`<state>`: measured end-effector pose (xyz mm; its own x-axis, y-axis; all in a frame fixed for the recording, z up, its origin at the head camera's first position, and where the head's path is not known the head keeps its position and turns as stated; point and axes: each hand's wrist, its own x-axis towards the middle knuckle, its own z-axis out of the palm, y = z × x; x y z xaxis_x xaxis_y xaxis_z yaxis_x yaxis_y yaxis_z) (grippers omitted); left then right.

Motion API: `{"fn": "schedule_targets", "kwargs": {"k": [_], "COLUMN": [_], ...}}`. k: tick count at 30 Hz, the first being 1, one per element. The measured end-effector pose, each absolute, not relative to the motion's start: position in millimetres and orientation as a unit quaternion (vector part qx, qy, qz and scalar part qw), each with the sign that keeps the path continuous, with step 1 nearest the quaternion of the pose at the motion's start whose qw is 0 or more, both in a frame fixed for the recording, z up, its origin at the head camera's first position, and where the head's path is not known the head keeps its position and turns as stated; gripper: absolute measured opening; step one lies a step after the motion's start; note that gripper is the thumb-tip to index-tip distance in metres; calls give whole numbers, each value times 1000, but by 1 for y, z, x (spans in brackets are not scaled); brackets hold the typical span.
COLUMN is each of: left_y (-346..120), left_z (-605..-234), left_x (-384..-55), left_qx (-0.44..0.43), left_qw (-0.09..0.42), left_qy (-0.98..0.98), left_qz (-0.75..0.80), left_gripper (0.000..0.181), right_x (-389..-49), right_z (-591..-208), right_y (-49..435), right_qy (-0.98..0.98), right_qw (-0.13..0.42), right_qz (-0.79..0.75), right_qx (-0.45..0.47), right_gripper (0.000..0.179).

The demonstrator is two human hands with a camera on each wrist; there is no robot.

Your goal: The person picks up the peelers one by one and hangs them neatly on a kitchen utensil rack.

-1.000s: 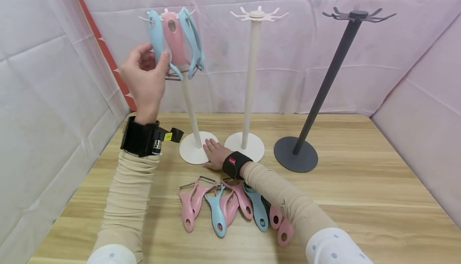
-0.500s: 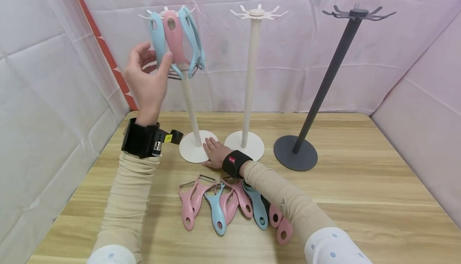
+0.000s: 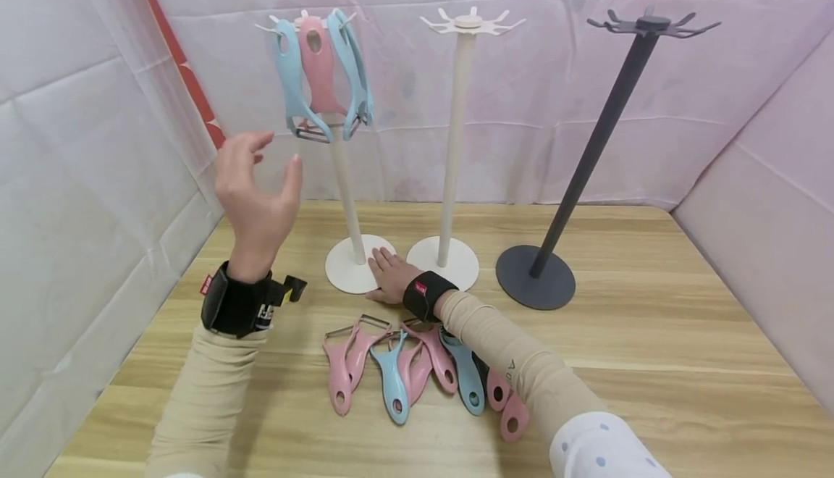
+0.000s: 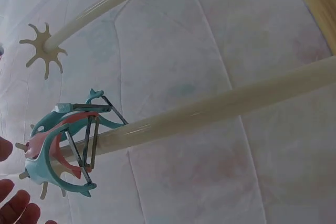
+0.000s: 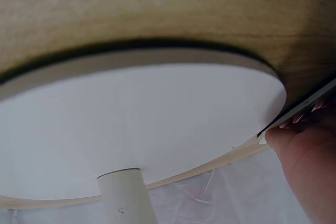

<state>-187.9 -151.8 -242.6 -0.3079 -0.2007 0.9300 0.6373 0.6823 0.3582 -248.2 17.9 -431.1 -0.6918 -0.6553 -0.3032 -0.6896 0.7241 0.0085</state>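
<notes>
My left hand (image 3: 255,199) is in the air just below and left of the hanging peelers, thumb and fingers spread apart with nothing between them. A light blue peeler (image 3: 292,76), a pink peeler (image 3: 318,65) and further blue peelers (image 3: 352,72) hang by their handle holes from the hooks of the left white stand (image 3: 345,195). In the left wrist view, fingertips (image 4: 16,205) show at the lower left, apart from the peelers. My right hand (image 3: 393,277) rests with fairly straight fingers on the round base (image 3: 345,275) of that stand.
Several pink and blue peelers (image 3: 394,380) lie in a row on the wooden table (image 3: 658,391), some under my right forearm. A second white stand (image 3: 454,152) and a dark grey stand (image 3: 594,145) hold bare hooks. Cloth walls (image 3: 769,130) enclose the back and sides.
My left hand has let go of the left blue peeler and moved down and slightly left. That peeler now hangs by itself. My right hand has stayed on the base.
</notes>
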Motion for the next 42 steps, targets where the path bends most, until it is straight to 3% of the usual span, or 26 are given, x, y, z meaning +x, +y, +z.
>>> {"fn": "schedule_targets", "kwargs": {"k": [10,23,28,42], "left_y": [-156,-163,-164,-173], "left_z": [-275,-333,-357,-384], "left_x": [-167,-145,-136,-116], "left_qx": [-235,-433,-463,-494], "left_qw": [501,318,257,87], "left_qy": [-768,-819,-829,-855], "left_qz": [-322,-201,-181,-129], "left_gripper": [24,40,13,25], "right_x": [-247,-246,-242,-240], "right_z": [-430,-427,-422,-416], "right_y": [23,25,24,20], "right_qy": [917,918,916,915], "right_qw": [145,140,141,144], "right_qz": [62,66,62,58], "right_qx": [-367,-366,-371,-372], "right_gripper": [76,76,75,74]}}
